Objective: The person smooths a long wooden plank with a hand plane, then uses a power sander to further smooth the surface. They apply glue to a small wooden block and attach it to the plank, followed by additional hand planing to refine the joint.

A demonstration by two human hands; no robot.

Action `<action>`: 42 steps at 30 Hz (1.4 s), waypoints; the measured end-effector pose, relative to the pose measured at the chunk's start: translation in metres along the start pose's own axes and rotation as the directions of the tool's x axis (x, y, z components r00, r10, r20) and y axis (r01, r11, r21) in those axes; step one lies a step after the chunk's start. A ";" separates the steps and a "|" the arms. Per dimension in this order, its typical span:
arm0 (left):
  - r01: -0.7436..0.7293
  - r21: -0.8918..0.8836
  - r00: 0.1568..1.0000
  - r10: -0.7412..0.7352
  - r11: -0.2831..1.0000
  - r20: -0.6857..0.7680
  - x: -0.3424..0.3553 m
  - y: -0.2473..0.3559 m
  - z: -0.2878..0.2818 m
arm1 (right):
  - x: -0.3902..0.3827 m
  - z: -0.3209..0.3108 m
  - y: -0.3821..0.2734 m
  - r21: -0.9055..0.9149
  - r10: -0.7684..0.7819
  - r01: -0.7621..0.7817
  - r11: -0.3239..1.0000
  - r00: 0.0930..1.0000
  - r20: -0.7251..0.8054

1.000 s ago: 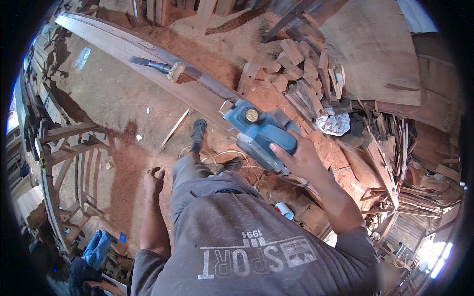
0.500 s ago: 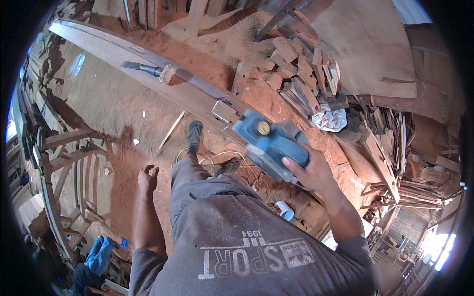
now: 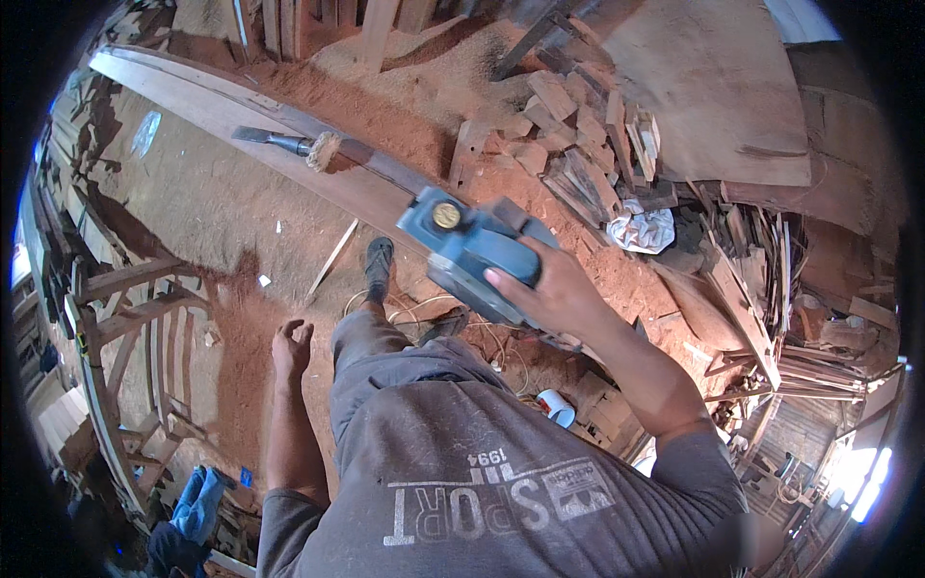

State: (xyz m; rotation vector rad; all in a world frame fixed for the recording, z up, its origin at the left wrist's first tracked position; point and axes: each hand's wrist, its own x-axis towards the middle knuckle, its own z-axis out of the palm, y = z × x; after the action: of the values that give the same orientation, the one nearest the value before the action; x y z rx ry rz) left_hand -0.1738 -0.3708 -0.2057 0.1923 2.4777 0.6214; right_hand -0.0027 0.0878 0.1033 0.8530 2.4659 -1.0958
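Note:
My right hand [image 3: 552,294] grips the handle of a blue electric planer [image 3: 472,250] that rests on a long, dark wooden plank [image 3: 222,111] running from the upper left toward me. My left hand [image 3: 290,345] hangs at my side with the fingers loosely curled, holding nothing. A chisel with a frayed wooden handle [image 3: 289,144] lies on the plank farther along. My foot in a dark shoe [image 3: 378,265] stands on the dusty floor beside the plank.
Red sawdust covers the floor beyond the plank. A heap of wood offcuts [image 3: 578,144] and a crumpled white cloth [image 3: 641,229] lie to the right. Wooden frames [image 3: 125,318] stand at the left. A coiled cord [image 3: 414,313] lies by my feet.
The planer and my right hand have slid forward along the plank, toward the chisel. My left hand has stayed at my side.

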 end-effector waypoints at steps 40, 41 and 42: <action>-0.972 -0.127 -0.219 0.952 -0.195 0.214 -0.053 0.360 0.051 | -0.338 0.301 0.076 0.928 0.890 -0.081 0.364 0.322 -0.321; -0.969 -0.107 -0.238 0.952 -0.221 0.190 -0.052 0.355 0.054 | -0.337 0.314 0.072 0.934 0.900 -0.084 0.346 0.310 -0.306; -0.964 -0.082 -0.264 0.951 -0.253 0.165 -0.054 0.360 0.052 | -0.334 0.319 0.062 0.936 0.906 -0.106 0.336 0.308 -0.291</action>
State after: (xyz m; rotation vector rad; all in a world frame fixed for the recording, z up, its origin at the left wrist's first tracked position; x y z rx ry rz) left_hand -0.0995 -0.0473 -0.0472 2.4381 1.4802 0.9764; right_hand 0.3077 -0.2501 0.0229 2.9435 1.4462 -1.7098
